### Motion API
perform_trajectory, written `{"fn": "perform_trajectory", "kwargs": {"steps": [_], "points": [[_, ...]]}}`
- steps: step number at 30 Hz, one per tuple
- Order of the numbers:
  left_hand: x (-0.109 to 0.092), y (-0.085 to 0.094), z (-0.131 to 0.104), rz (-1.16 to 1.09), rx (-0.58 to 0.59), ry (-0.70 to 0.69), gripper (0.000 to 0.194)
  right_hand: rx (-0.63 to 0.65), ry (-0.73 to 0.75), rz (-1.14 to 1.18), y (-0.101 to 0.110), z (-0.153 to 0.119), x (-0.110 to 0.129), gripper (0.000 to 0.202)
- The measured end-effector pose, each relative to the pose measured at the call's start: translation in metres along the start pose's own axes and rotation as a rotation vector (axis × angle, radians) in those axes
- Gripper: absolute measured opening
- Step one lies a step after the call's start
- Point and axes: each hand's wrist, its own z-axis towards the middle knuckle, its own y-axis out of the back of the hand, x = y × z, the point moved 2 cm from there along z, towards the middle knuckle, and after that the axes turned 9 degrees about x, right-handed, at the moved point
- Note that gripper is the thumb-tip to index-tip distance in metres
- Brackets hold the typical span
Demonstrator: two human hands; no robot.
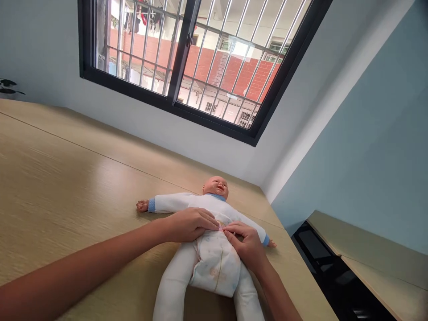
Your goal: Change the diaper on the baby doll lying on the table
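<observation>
A baby doll (216, 187) in a white suit with blue cuffs and collar lies on its back on the wooden table (83, 187), arms spread and legs toward me. Around its hips is a white diaper (217, 263) with a faint print and a yellowish line down the front. My left hand (194, 224) rests on the diaper's upper edge, fingers together and pointing right. From the other side, my right hand (245, 243) pinches at the waistband close to the left fingertips. A small pinkish piece shows between the hands; which fingers grip it is hard to tell.
Behind the table are a grey wall (133, 120) and a dark-framed barred window (174, 100). At the right stands a lower wooden surface (374, 267) with glossy black panels. Leaves (10, 87) show at the far left.
</observation>
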Motion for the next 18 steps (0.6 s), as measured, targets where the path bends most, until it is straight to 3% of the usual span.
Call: {"fn": "perform_trajectory", "kwargs": {"steps": [3, 5, 10, 13, 18], "points": [[0.002, -0.002, 0.001, 0.033, 0.041, -0.064, 0.044, 0.100, -0.003, -0.057, -0.002, 0.003, -0.001, 0.021], [0.005, -0.001, -0.001, 0.014, 0.034, -0.058, 0.046, 0.092, -0.015, -0.038, -0.004, 0.003, -0.003, 0.022], [0.010, 0.000, -0.016, -0.096, -0.077, 0.039, 0.043, -0.204, -0.111, 0.057, -0.002, -0.006, -0.019, 0.030], [0.008, 0.002, -0.027, -0.127, -0.143, 0.081, 0.035, -0.279, -0.136, 0.066, 0.001, -0.011, -0.027, 0.032], [-0.004, 0.016, -0.035, -0.183, -0.067, 0.105, 0.034, -0.169, -0.165, 0.100, 0.006, -0.011, -0.020, 0.032]]}}
